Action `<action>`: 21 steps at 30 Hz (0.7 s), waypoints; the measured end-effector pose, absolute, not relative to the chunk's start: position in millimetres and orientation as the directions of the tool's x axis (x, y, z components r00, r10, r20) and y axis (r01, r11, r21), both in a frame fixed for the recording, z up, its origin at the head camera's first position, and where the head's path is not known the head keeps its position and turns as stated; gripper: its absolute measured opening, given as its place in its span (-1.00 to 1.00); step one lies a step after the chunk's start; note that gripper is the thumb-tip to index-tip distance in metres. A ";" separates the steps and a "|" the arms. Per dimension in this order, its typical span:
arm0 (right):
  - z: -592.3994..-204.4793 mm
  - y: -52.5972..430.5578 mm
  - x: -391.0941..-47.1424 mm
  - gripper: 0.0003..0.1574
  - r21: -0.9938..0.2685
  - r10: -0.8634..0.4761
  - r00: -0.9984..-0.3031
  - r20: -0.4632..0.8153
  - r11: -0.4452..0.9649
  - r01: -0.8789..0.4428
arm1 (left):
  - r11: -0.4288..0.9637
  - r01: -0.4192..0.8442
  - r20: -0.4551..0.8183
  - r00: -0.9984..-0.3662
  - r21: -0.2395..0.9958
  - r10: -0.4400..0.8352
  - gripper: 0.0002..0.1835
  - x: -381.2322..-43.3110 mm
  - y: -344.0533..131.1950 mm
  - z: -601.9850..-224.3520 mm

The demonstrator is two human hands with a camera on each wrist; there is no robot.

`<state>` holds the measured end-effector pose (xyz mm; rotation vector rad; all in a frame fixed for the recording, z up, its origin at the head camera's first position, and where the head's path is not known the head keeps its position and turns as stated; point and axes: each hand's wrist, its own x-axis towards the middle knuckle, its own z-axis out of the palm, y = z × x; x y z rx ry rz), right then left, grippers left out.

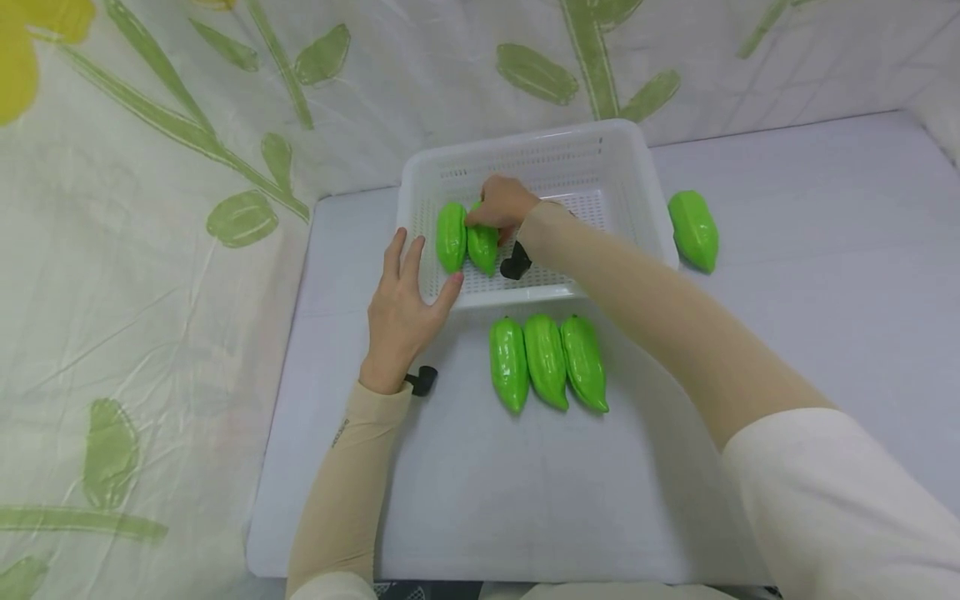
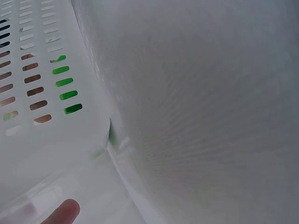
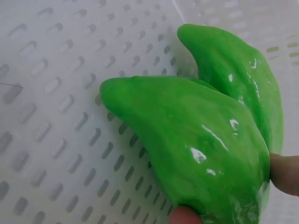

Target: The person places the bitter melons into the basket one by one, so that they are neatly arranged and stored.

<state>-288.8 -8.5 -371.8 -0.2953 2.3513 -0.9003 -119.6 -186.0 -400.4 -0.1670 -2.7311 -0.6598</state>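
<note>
In the head view a white perforated basket (image 1: 532, 293) holds two glossy green peppers. My right hand (image 1: 507, 202) reaches into it and pinches the right-hand green pepper (image 1: 483, 252). The right wrist view shows a fingertip on either side of this pepper (image 3: 187, 135), whose narrow tip points left over the basket floor. Right beside it lies the other pepper (image 1: 451, 237), close to the basket's left wall. My left hand (image 1: 405, 317) is at the basket's front left corner with fingers spread and thumb near the rim; one fingertip (image 2: 65, 212) shows in the left wrist view.
Three more green peppers (image 1: 546, 362) lie side by side on the pale table (image 1: 525, 500) in front of the basket. Another pepper (image 1: 693, 231) lies just right of it. A white curtain (image 1: 442, 75) with a leaf print hangs behind.
</note>
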 end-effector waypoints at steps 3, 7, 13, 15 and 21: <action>-371.7 -7.5 -287.8 -0.36 -0.668 -0.396 -0.794 -0.460 0.744 0.016 | 0.887 0.184 0.333 -0.942 0.423 0.037 -0.12 -120.0 -185.7 -400.7; -372.4 -6.4 -287.9 -0.33 -0.667 -0.388 -0.796 -0.465 0.745 0.026 | 0.888 0.180 0.325 -0.945 0.424 0.037 -0.12 -120.6 -185.9 -401.1; -372.6 -6.3 -287.4 -0.33 -0.659 -0.362 -0.806 -0.468 0.751 0.045 | 0.888 0.195 0.346 -0.937 0.416 0.043 -0.12 -121.0 -185.7 -401.4; -373.1 -6.2 -287.4 -0.32 -0.659 -0.361 -0.809 -0.465 0.751 0.044 | 0.887 0.196 0.348 -0.937 0.417 0.043 -0.12 -120.6 -185.5 -401.1; -375.1 -5.1 -289.8 -0.26 -0.650 -0.362 -0.810 -0.462 0.759 0.032 | 0.889 0.177 0.327 -0.944 0.422 0.033 -0.13 -119.5 -186.4 -400.5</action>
